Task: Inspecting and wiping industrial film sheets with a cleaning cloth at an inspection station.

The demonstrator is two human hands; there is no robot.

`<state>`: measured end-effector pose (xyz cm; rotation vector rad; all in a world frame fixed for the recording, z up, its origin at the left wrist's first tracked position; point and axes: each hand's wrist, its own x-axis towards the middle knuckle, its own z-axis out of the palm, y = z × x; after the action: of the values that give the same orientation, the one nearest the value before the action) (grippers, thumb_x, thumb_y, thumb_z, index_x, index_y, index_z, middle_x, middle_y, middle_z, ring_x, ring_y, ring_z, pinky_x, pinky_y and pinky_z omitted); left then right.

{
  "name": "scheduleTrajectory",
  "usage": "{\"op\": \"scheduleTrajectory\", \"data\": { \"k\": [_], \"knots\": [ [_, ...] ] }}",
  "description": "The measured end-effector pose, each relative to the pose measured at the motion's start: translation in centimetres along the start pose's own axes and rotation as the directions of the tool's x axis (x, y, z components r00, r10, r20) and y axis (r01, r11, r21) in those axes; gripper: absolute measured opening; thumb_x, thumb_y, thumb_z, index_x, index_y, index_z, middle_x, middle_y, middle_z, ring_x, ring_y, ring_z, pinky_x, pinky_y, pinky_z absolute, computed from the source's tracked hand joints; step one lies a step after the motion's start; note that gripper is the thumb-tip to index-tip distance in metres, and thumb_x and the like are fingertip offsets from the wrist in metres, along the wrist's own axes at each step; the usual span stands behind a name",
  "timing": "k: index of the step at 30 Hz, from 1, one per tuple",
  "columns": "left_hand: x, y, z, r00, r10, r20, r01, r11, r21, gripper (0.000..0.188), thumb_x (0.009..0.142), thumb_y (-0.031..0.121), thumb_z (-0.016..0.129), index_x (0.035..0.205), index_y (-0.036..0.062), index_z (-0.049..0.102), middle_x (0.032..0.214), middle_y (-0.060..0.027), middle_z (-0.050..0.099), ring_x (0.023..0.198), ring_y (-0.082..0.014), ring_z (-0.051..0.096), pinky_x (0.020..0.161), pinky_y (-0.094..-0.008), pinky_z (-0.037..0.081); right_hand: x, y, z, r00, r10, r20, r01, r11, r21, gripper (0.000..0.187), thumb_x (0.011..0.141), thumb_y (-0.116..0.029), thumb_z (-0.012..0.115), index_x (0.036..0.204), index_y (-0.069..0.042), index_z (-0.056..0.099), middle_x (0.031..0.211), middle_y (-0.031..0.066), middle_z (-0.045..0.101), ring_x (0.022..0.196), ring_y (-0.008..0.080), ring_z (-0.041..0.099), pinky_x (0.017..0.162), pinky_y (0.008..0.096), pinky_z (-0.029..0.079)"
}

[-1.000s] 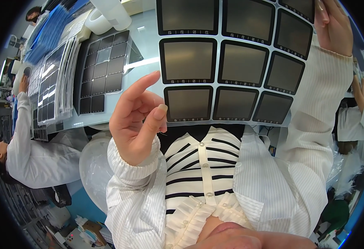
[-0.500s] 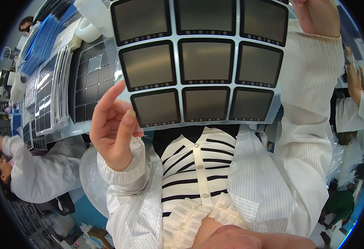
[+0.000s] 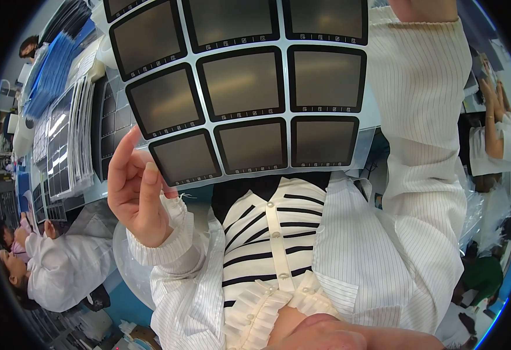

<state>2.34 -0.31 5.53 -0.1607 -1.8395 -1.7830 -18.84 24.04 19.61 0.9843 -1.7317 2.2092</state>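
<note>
Fingers of our left hand (image 3: 136, 198) pinch the lower-left edge of the dark-panelled sheet (image 3: 241, 84), likely steadying it above the bench (image 3: 95, 192); our right hand (image 3: 427, 9) is cropped, its grip we cannot tell.

Panel sheet (image 3: 241, 83): grey-brown rectangles in a grid, black borders, pale gaps. Outer shirt (image 3: 378, 251): white, fine dark pinstripes. Top (image 3: 245, 255): cream, black stripes. Left stack (image 3: 50, 74): blue. Blurred right-edge garment (image 3: 478, 280): apparently dark green.
</note>
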Motion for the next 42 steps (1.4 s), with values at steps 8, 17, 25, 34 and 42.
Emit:
{"op": "scheduleTrajectory", "data": {
  "k": [8,17,25,34,42],
  "knots": [
    [-0.2,0.5,0.4,1.000,-0.006,-0.016,0.006,1.000,-0.002,0.043,0.089,0.003,0.054,0.130,-0.0058,0.045,0.072,-0.0015,0.055,0.053,-0.0030,0.048,0.047,-0.0138,0.040,-0.3,-0.3,0.1,1.000,-0.006,-0.026,0.005,1.000,-0.020,0.020,0.094,-0.015,0.056,0.089,0.003,0.064,0.047,-0.0012,0.051,0.034,0.0051,0.044,0.032,0.0168,0.035],
    [-0.4,0.8,1.1,1.000,-0.008,0.006,0.008,1.000,0.021,0.043,0.090,0.005,0.056,0.130,-0.0068,0.045,0.072,-0.0018,0.055,0.053,-0.0032,0.050,0.048,-0.0139,0.040,0.0,0.3,-1.0,0.999,-0.023,-0.026,0.023,1.000,0.004,0.020,0.093,-0.015,0.057,0.089,0.002,0.064,0.047,-0.0019,0.051,0.035,0.0043,0.044,0.032,0.0156,0.034],
    [-1.4,0.8,1.0,0.986,-0.152,0.063,0.159,0.979,-0.128,0.044,0.093,0.009,0.052,0.133,-0.0076,0.041,0.064,0.0011,0.052,0.047,-0.0018,0.044,0.044,-0.0137,0.033,-1.5,2.1,-1.2,0.982,0.191,-0.008,-0.191,0.981,0.018,0.018,0.092,-0.016,0.059,0.090,0.002,0.064,0.049,-0.0016,0.053,0.036,0.0044,0.045,0.033,0.0158,0.033],
    [-3.2,-0.1,1.3,0.835,-0.523,0.171,0.550,0.787,-0.281,0.051,0.094,0.004,0.041,0.141,-0.0086,0.026,0.063,0.0032,0.052,0.045,0.0015,0.038,0.046,-0.0125,0.029,-4.2,9.0,-4.1,0.792,0.610,-0.027,-0.607,0.792,0.067,0.016,0.090,-0.014,0.062,0.086,0.002,0.062,0.058,0.0012,0.056,0.037,0.0063,0.046,0.034,0.0180,0.032],
    [-3.6,-0.3,0.3,0.743,-0.615,0.264,0.669,0.684,-0.291,0.057,0.093,0.009,0.047,0.143,-0.0052,0.023,0.061,0.0041,0.048,0.048,-0.0014,0.040,0.044,-0.0152,0.028,-5.7,10.7,-5.0,0.710,0.704,0.004,-0.704,0.710,0.022,0.017,0.090,-0.014,0.062,0.084,0.002,0.062,0.059,0.0002,0.054,0.038,0.0063,0.046,0.033,0.0185,0.031]
  ]
}}
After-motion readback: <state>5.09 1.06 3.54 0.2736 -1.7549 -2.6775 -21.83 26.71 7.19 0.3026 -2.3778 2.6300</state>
